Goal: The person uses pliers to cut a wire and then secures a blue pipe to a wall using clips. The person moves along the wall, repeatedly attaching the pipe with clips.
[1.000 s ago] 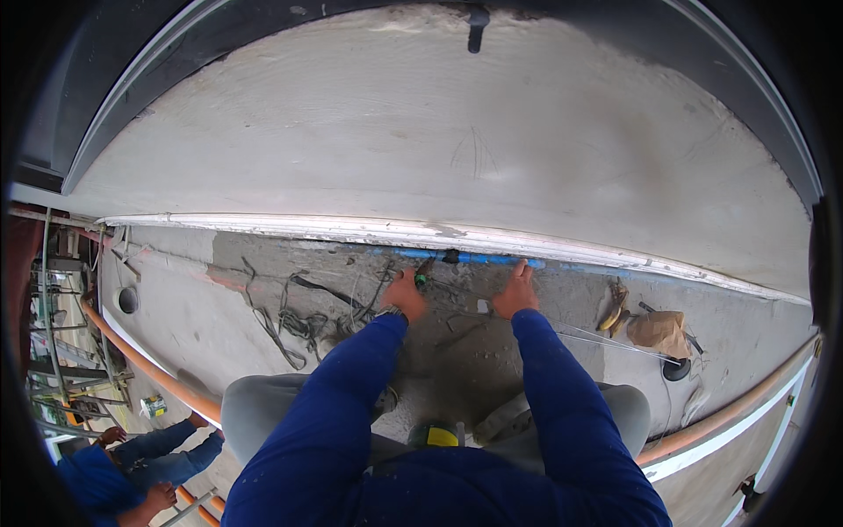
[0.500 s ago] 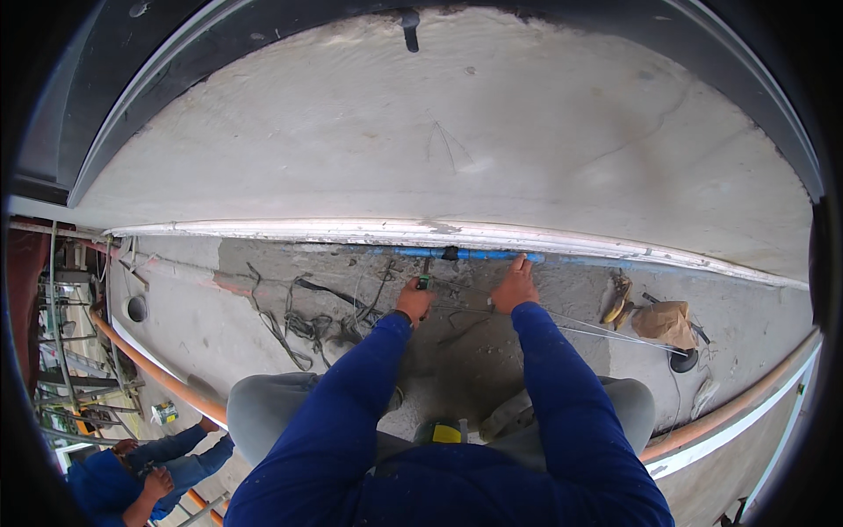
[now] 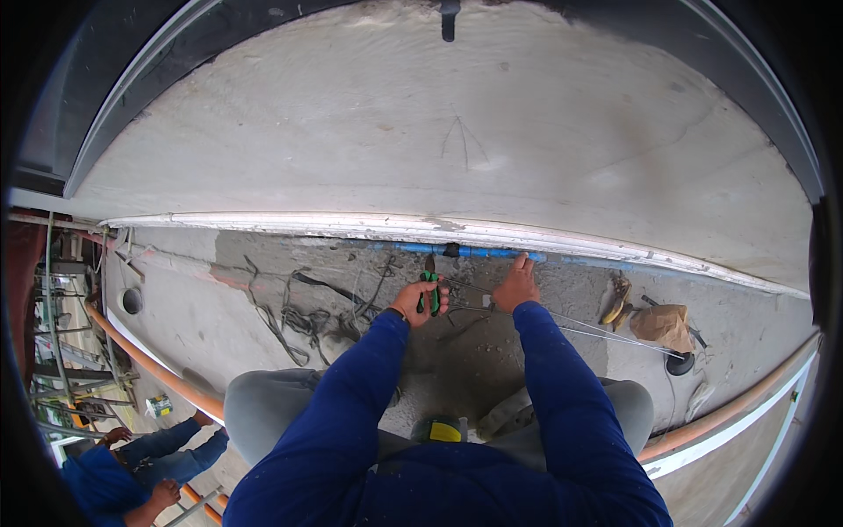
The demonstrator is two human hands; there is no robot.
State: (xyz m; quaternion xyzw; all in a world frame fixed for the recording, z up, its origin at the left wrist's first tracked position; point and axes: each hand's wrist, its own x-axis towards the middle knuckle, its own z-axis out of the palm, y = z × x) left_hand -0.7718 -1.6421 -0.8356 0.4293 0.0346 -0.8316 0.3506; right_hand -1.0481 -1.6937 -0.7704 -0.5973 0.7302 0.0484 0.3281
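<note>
My left hand is closed around pliers with green and black handles, their jaws pointing up at the wall's foot. A blue pipe runs along that edge, with a black band around it. My right hand reaches to the pipe right of the band, fingertips against it and the other fingers curled. What those curled fingers hold, if anything, is hidden. Thin wires show on both sides of the right hand and run to a dark round object at the lower right.
Tangled dark straps lie on the floor to the left. At right are a brown paper bag and a yellowish tool. A green container stands between my legs. Beyond an orange rail, another person sits below left.
My left hand has turned and its fingers have loosened, showing more of the pliers. The right hand stays at the pipe. The other person's arm has shifted.
</note>
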